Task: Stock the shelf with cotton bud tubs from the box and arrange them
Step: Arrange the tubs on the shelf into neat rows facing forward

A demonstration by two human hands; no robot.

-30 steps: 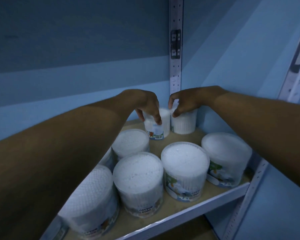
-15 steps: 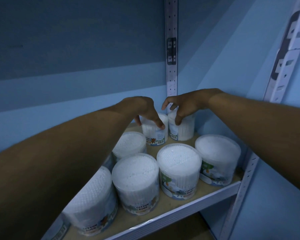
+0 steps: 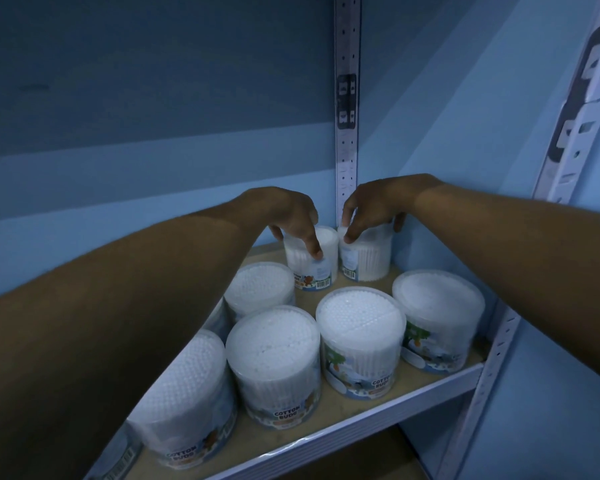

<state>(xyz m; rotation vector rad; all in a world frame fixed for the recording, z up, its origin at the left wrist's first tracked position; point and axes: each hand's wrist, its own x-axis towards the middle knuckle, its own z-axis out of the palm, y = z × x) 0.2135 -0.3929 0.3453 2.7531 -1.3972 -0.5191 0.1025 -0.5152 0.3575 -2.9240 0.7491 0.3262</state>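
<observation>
So we've got both arms stretched out to the back corner of the shelf [image 3: 378,414], one hand per tub. Our left hand [image 3: 288,216] comes down over the top of the back-left tub [image 3: 317,268], fingers curled around its rim with the thumb running down the front side — it's got a grip on it. Our right hand [image 3: 374,209] does the same on the back-right tub [image 3: 369,259], fingers draped over the lid and the thumb tip on the near edge. Those two tubs stand upright, just beside each other, tucked against the perforated upright post [image 3: 347,98] where the blue walls meet.

In front of them we see more cotton bud tubs standing on the wooden board — one in the middle row [image 3: 258,289], then a front row: one on the right [image 3: 437,313], one next to it [image 3: 359,337], one at centre [image 3: 272,358] and one at the left [image 3: 184,400] partly behind our forearm. Labels read "COTTON BUDS". Lighting is dim and bluish.
</observation>
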